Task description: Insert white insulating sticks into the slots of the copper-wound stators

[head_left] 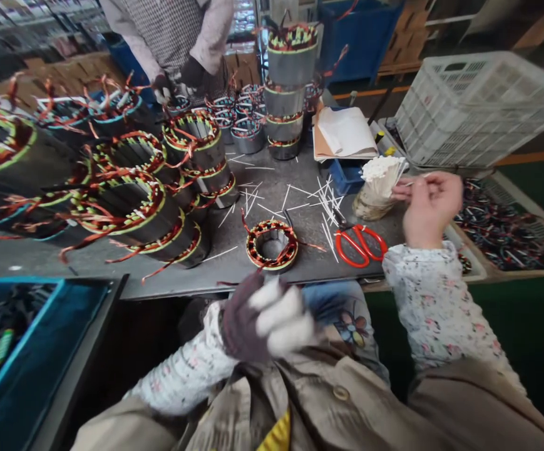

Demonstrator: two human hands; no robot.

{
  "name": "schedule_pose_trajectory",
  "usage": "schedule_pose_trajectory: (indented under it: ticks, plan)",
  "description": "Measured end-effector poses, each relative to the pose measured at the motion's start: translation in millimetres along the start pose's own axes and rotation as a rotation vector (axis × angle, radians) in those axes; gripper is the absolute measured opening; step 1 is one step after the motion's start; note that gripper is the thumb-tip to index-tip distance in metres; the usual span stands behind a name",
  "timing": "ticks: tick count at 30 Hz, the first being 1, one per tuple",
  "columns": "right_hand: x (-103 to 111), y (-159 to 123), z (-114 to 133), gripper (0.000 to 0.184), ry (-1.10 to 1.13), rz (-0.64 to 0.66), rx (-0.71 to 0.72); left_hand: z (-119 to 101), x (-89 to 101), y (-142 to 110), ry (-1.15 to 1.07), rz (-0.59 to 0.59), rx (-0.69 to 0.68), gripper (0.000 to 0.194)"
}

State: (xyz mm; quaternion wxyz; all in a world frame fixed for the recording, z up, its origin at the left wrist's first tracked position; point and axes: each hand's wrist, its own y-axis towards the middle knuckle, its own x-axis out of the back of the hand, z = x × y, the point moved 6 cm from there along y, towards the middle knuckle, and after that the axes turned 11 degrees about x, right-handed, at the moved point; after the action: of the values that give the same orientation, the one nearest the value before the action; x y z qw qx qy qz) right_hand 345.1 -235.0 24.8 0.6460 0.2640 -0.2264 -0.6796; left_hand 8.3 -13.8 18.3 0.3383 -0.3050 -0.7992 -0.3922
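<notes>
My right hand (429, 203), bare, is at the side of a bundle of thin white sticks (380, 178) standing upright in a wrapped holder. Its fingertips are pinched together on what looks like a thin white stick. In front of my body, my left hand (269, 316) wears a dark glove with whitish fingers. Its fingers are curled and blurred; whatever they may hold is hidden. Just beyond it, a small motor stator (272, 245) with copper-red windings and loose wire ends lies on the bench. Red-handled scissors (360, 245) rest between the stator and my right hand.
Stacked stators (143, 200) crowd the left, and a tall stator stack (285, 88) stands at the back. Loose white sticks (295, 197) are scattered mid-bench. A white crate (478, 113) is at right, a blue bin (22, 338) at lower left. A co-worker (178, 50) stands opposite.
</notes>
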Motion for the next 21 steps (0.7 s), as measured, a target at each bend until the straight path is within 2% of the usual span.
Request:
schedule_pose_trajectory:
  ticks: [3,5,7,9,13,17,19,21]
  plan:
    - [10,-6,42,0.022,0.072,-0.086,0.132,-8,-13.6,17,0.01,0.06,-0.232,0.036]
    - [14,-16,65,0.013,0.123,-0.122,0.166,-1,-23.6,31,-0.03,0.117,-0.335,0.028]
    - [12,-29,79,0.01,0.175,-0.135,0.114,8,-30.3,42,-0.097,0.169,-0.301,0.026]
    - [7,-41,83,0.016,0.224,-0.167,0.014,13,-34.8,48,-0.14,0.219,-0.204,0.025]
    - [-12,-64,80,0.029,0.296,-0.126,-0.225,2,-36.9,48,-0.158,0.231,-0.104,0.019]
    - [-32,-96,85,0.029,0.3,0.072,-0.362,-11,-38.4,44,-0.052,0.164,-0.173,0.015]
    - [-44,-121,89,0.028,0.262,0.266,-0.42,-12,-40.1,41,0.005,0.147,-0.241,0.016]
    - [-55,-150,91,0.035,0.245,0.474,-0.492,-10,-40.7,38,0.006,0.139,-0.286,0.02]
